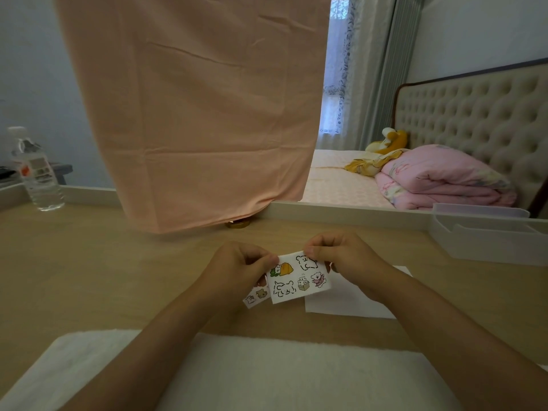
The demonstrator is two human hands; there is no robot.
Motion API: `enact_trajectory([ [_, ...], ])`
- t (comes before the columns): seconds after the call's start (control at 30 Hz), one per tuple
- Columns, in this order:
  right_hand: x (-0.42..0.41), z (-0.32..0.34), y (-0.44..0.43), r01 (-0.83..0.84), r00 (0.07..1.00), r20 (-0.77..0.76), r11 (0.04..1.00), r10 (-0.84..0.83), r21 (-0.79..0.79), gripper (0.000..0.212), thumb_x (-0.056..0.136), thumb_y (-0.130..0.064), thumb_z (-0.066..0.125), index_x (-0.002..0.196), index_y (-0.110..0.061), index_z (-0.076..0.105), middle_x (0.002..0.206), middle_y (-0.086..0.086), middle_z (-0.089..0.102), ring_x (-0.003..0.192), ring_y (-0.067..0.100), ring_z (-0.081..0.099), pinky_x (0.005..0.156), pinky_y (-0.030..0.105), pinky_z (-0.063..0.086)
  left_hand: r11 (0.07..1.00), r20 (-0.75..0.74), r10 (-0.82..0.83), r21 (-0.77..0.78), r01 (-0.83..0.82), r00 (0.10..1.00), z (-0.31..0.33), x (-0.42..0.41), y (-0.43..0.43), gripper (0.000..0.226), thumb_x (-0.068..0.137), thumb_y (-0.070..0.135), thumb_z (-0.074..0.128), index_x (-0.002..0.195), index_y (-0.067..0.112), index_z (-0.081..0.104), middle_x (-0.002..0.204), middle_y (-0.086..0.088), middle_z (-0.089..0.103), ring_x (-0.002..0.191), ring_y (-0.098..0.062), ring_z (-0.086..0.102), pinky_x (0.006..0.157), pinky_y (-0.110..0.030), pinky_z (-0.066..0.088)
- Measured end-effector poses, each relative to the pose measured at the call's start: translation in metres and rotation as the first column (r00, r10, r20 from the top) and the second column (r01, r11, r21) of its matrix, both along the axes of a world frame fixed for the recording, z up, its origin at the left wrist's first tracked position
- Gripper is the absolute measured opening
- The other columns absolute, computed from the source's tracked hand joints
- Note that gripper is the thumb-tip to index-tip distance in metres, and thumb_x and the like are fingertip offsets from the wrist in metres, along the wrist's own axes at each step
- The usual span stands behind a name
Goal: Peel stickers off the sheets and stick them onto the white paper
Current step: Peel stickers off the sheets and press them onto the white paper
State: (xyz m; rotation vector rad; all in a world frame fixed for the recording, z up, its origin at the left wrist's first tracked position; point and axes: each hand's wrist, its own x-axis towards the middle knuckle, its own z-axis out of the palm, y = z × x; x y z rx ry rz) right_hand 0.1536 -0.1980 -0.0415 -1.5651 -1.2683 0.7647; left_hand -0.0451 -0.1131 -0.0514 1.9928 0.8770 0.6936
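A small white sticker sheet with cartoon bears and an orange tent is held up over the wooden desk. My left hand pinches its upper left edge. My right hand pinches its upper right corner, beside a bear sticker. A second sticker sheet pokes out beneath my left hand, partly hidden. The white paper lies flat on the desk under my right wrist, mostly covered by the forearm.
A water bottle stands at the far left. A peach cloth hangs over the desk's back edge. A white plastic tray sits at the right. A white towel lies along the near edge.
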Motion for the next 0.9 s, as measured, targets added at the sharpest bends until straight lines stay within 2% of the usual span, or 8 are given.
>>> enact_trajectory([
  [0.13, -0.011, -0.002, 0.001, -0.022, 0.996, 0.091, 0.999, 0.026, -0.046, 0.019, 0.098, -0.019, 0.062, 0.085, -0.01, 0.071, 0.079, 0.002, 0.076, 0.071, 0.015, 0.073, 0.061, 0.023, 0.054, 0.996, -0.028, -0.04, -0.081, 0.038, 0.999, -0.005, 0.004, -0.003, 0.026, 0.096, 0.015, 0.06, 0.072, 0.009, 0.068, 0.084, 0.006, 0.077, 0.081, -0.008, 0.073, 0.074, -0.034, 0.06],
  [0.23, -0.016, -0.001, 0.001, -0.074, 0.983, 0.166, 0.996, 0.08, -0.041, 0.021, 0.099, -0.022, 0.061, 0.09, -0.006, 0.071, 0.084, 0.005, 0.077, 0.077, 0.016, 0.076, 0.066, 0.027, 0.059, 0.99, -0.002, -0.103, -0.101, 0.102, 0.995, -0.007, 0.007, -0.009, 0.024, 0.098, 0.015, 0.056, 0.079, 0.012, 0.071, 0.087, 0.004, 0.076, 0.084, -0.01, 0.074, 0.076, -0.03, 0.061],
  [0.33, -0.014, -0.002, 0.0, -0.082, 0.987, 0.139, 0.996, 0.084, -0.017, 0.017, 0.095, -0.019, 0.067, 0.088, -0.005, 0.074, 0.083, 0.008, 0.077, 0.078, 0.018, 0.075, 0.073, 0.036, 0.059, 0.992, 0.034, -0.1, -0.077, 0.102, 0.994, -0.008, 0.008, -0.011, 0.024, 0.098, 0.021, 0.06, 0.08, 0.012, 0.073, 0.084, 0.003, 0.076, 0.081, -0.01, 0.074, 0.074, -0.028, 0.059],
  [0.47, -0.005, 0.002, -0.002, -0.079, 0.997, 0.023, 0.997, 0.079, 0.001, 0.015, 0.093, -0.02, 0.07, 0.086, -0.011, 0.079, 0.08, 0.006, 0.076, 0.065, 0.007, 0.065, 0.061, 0.019, 0.048, 0.995, 0.048, -0.1, -0.012, 0.1, 0.994, -0.008, 0.008, -0.007, 0.023, 0.099, 0.021, 0.061, 0.079, 0.013, 0.069, 0.081, 0.005, 0.075, 0.077, -0.006, 0.072, 0.064, -0.019, 0.053],
  [0.57, 0.002, 0.006, -0.003, -0.127, 0.988, 0.078, 0.988, 0.133, -0.087, 0.025, 0.097, -0.032, 0.062, 0.095, -0.015, 0.08, 0.083, 0.007, 0.075, 0.064, 0.006, 0.053, 0.059, 0.015, 0.04, 0.994, 0.009, -0.1, 0.032, 0.1, 0.995, -0.008, 0.008, -0.005, 0.023, 0.099, 0.023, 0.06, 0.077, 0.018, 0.066, 0.08, 0.01, 0.074, 0.076, -0.003, 0.071, 0.06, -0.015, 0.05],
  [0.7, -0.001, 0.003, -0.001, -0.075, 0.993, 0.083, 0.996, 0.079, -0.053, 0.021, 0.098, -0.023, 0.064, 0.091, -0.011, 0.08, 0.079, 0.005, 0.077, 0.065, 0.008, 0.066, 0.06, 0.017, 0.049, 0.993, -0.014, -0.12, 0.003, 0.12, 0.993, -0.009, 0.009, -0.007, 0.018, 0.098, 0.022, 0.063, 0.083, 0.015, 0.07, 0.083, 0.006, 0.075, 0.078, -0.006, 0.072, 0.065, -0.02, 0.055],
  [0.77, -0.004, 0.001, 0.0, -0.05, 0.995, 0.091, 0.999, 0.051, -0.014, 0.019, 0.098, -0.023, 0.064, 0.092, -0.013, 0.08, 0.083, 0.003, 0.078, 0.074, 0.014, 0.073, 0.066, 0.023, 0.055, 0.992, 0.015, -0.118, -0.039, 0.118, 0.993, -0.01, 0.011, -0.009, 0.017, 0.098, 0.021, 0.062, 0.085, 0.013, 0.071, 0.086, 0.002, 0.076, 0.081, -0.01, 0.073, 0.071, -0.026, 0.058],
  [0.9, -0.004, 0.002, 0.001, -0.036, 0.999, 0.023, 0.999, 0.036, 0.025, 0.025, 0.094, -0.025, 0.069, 0.119, -0.022, 0.072, 0.089, -0.002, 0.079, 0.079, 0.004, 0.072, 0.065, 0.014, 0.051, 0.988, 0.12, -0.021, -0.153, 0.039, 0.993, -0.013, 0.012, -0.009, 0.019, 0.098, 0.022, 0.062, 0.085, 0.016, 0.074, 0.088, 0.001, 0.077, 0.085, -0.015, 0.074, 0.077, -0.033, 0.059],
])
